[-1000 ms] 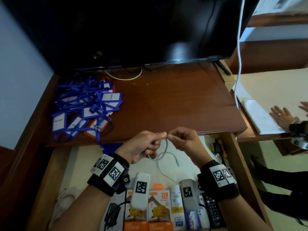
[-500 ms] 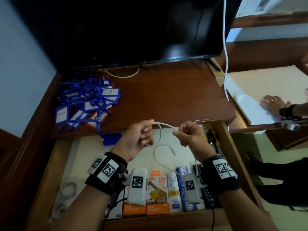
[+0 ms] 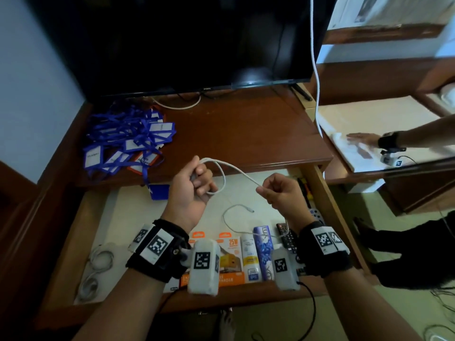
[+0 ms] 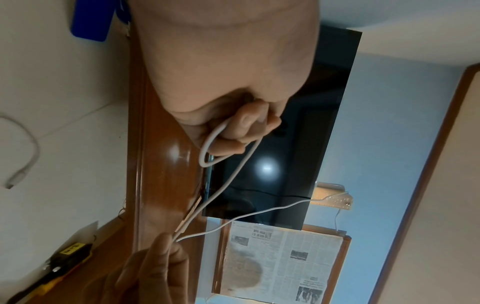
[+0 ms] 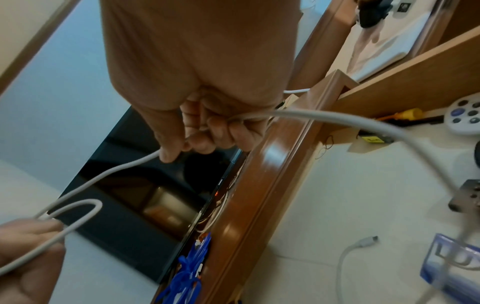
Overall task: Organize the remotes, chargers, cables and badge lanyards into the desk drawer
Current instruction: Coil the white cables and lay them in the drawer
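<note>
1. A dark television (image 3: 197,40) fills the upper middle of the head view, standing on the brown worktop (image 3: 246,134).
2. Below it, the open desk drawer (image 3: 81,232) spans the lower half; boxed chargers (image 3: 230,257) line its front edge at lower centre, black remotes (image 3: 286,236) lie to their right, and coiled white cables (image 3: 97,269) rest at lower left.
3. A heap of blue badge lanyards (image 3: 128,141) sits on the worktop at left of centre, not yet stowed.
4. The left hand (image 3: 190,190) is curled closed around a loop of the white cable (image 3: 236,169), centre frame.
5. The right hand (image 3: 279,193) pinches the same cable just right of centre, fingers curled; the free plug end (image 3: 250,210) dangles above the drawer floor.
6. The step in hand looks like coiling this cable. Next, I judge, the right hand should feed another loop to the left, then lay the bundle beside the coils at lower left.
</note>
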